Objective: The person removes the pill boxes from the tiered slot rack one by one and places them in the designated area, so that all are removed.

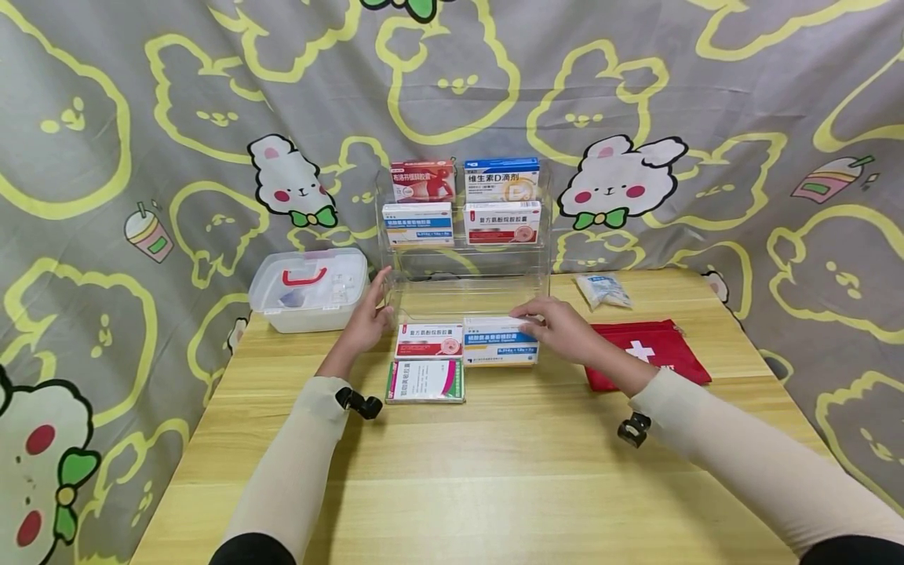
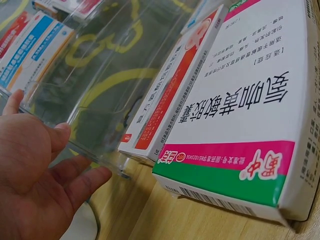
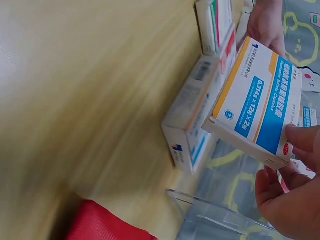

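My right hand [image 1: 561, 333] pinches a blue-and-white capsule box [image 3: 257, 102] by one end, thumb on its printed face. In the right wrist view, another blue-and-white box [image 3: 187, 117] is on the table just beside it. Left of the held box, a red-and-white capsule box [image 1: 428, 341] sits behind a green-and-pink capsule box [image 1: 426, 380]. My left hand [image 1: 366, 318] is at the left edge of a clear display rack [image 1: 466, 294], fingers loosely spread. In the left wrist view, its fingertips are at or near the rack's edge; firm contact cannot be told.
Upper rack tiers hold a red box [image 1: 424, 182], a blue-topped box [image 1: 501, 182] and two more boxes. A lidded plastic case [image 1: 311, 290] stands at left. A red first-aid pouch [image 1: 678, 353] and a small plastic packet [image 1: 603, 290] lie at right on the wooden table [image 1: 452, 486].
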A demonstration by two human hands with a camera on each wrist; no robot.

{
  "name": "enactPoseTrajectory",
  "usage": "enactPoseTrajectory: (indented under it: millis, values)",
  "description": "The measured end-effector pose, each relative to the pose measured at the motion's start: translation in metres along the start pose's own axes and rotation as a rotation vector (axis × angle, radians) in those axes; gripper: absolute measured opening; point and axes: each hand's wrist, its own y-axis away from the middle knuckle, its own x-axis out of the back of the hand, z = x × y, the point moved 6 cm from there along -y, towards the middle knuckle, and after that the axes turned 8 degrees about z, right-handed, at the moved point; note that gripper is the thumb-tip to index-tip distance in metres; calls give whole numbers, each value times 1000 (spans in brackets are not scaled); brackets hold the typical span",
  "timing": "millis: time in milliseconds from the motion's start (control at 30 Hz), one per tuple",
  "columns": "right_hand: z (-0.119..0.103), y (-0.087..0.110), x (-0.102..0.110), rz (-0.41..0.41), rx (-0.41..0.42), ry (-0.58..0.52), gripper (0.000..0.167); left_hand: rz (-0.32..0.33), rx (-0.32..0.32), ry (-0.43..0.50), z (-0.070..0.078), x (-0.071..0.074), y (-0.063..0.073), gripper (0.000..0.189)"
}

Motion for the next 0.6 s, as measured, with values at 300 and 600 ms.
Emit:
enactPoseTrajectory:
  millis: [300,600]
  values:
    - [5,22,-14,-44,-47,-27,27,-4,-6,-20,-1,-1,0,80]
    - [17,40,-22,-69,-41,-34,25,-4,-13,-40,-1,0,-1,82]
